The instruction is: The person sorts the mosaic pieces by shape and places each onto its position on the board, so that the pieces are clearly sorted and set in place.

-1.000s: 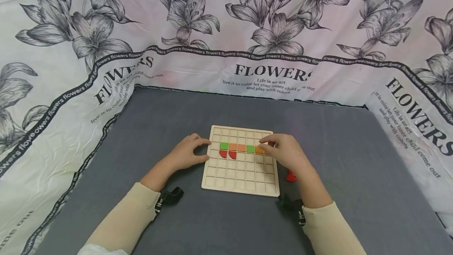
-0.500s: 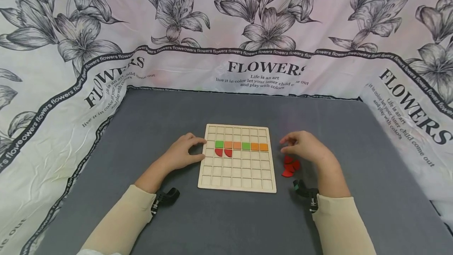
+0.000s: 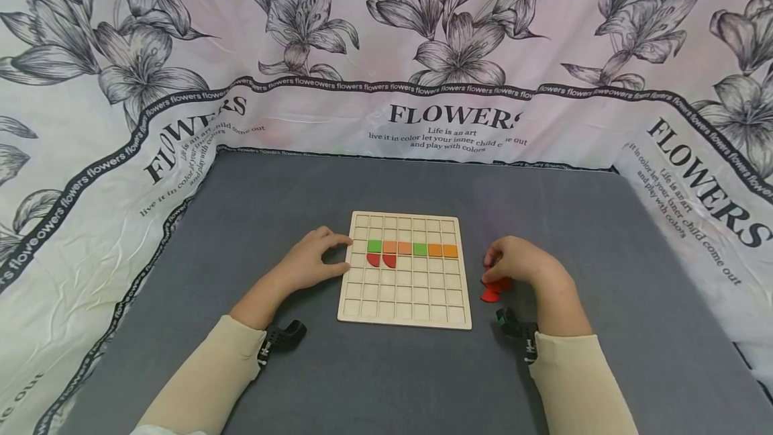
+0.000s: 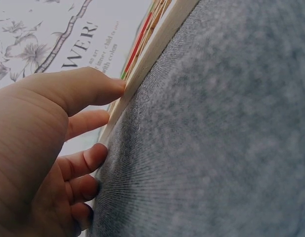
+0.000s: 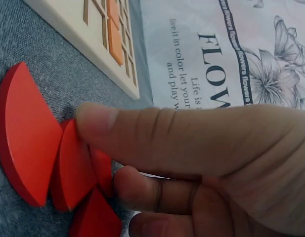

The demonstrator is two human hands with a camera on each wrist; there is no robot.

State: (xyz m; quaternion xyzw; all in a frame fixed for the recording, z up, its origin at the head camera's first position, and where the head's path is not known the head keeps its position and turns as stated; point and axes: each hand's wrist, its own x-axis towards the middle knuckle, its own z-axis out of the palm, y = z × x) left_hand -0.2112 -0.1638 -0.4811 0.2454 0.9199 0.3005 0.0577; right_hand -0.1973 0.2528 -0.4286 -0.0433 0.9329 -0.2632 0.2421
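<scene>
A square wooden grid board (image 3: 403,295) lies on the grey table. Its upper part carries a row of green and orange square tiles (image 3: 435,250), with two red quarter-circle pieces (image 3: 374,260) just below. My left hand (image 3: 309,260) touches the board's left edge with thumb and fingertips, thumb and index spread apart. Right of the board, my right hand (image 3: 524,264) is low over a small pile of red quarter-circle pieces (image 5: 28,138). In the right wrist view its thumb tip overlaps one piece, with the index fingertip beside another; the pieces still lie on the cloth.
A grey cloth covers the table (image 3: 386,388). White flower-printed fabric (image 3: 459,119) stands up behind it and along both sides. Black straps (image 3: 284,336) with devices are on both wrists.
My right hand has left the orange tile at the right end of the row, moved right and lowered to the red pieces. The left hand stays at the board's edge.
</scene>
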